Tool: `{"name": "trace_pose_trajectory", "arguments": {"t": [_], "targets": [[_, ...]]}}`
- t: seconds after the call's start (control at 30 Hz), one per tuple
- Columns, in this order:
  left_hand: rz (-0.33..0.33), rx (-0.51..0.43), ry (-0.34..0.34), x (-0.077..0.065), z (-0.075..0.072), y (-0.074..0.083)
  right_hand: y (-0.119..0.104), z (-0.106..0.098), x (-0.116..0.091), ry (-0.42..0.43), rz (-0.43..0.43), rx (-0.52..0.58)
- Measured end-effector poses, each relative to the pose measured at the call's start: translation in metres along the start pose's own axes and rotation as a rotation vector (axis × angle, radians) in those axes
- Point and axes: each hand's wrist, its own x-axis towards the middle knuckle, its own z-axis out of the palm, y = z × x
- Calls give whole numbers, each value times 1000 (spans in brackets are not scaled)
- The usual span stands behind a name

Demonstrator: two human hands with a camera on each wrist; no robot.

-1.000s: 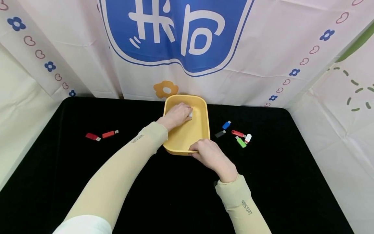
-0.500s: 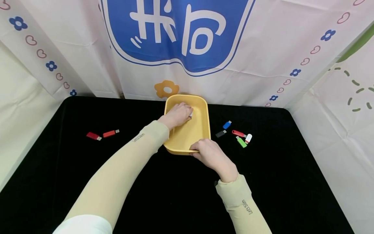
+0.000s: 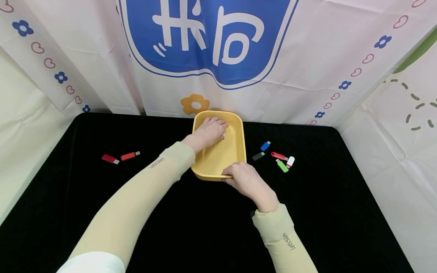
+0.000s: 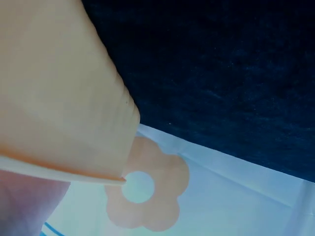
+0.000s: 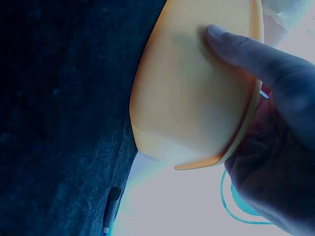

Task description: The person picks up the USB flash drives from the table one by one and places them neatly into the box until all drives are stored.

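A yellow tray (image 3: pixel 218 159) stands at the back middle of the black table. My left hand (image 3: pixel 207 132) reaches down inside it. Between its fingers and thumb shows a small white and red piece, like a USB stick (image 3: pixel 223 134), mostly hidden by the hand. At the tray's near right corner my right hand (image 3: pixel 247 182) grips the rim. In the right wrist view its thumb (image 5: pixel 236 46) presses the outer wall, with the fingers on the inner side. The left wrist view shows the tray's outer wall (image 4: pixel 64 98) and only a bit of the hand behind the rim.
Right of the tray lie several USB sticks: blue (image 3: pixel 265 146), black (image 3: pixel 258 156), red (image 3: pixel 279 156), white (image 3: pixel 290 162) and green (image 3: pixel 282 165). Two red ones, a darker stick (image 3: pixel 110 159) and a brighter stick (image 3: pixel 130 156), lie at the left. A printed curtain (image 3: pixel 300 94) hangs behind the table.
My left hand has shifted slightly inside the tray, its fingers reaching a bit further right and a red part now showing below the white. My right hand keeps its grip on the rim.
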Motion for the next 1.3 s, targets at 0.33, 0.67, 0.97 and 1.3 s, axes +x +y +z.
{"name": "trace_pose_trajectory", "arguments": {"t": [0.33, 0.67, 0.97, 1.3], "targets": [[47, -24, 114, -21, -17, 12, -2, -1, 0, 16, -10, -11], [16, -84, 183, -61, -19, 22, -2, -1, 1, 5, 3, 2], [-53, -262, 249, -99, -15, 18, -3, -1, 0, -10, 19, 34], [-155, -410, 301, -135, -22, 9, -5, -1, -2, -11, 27, 35]]}}
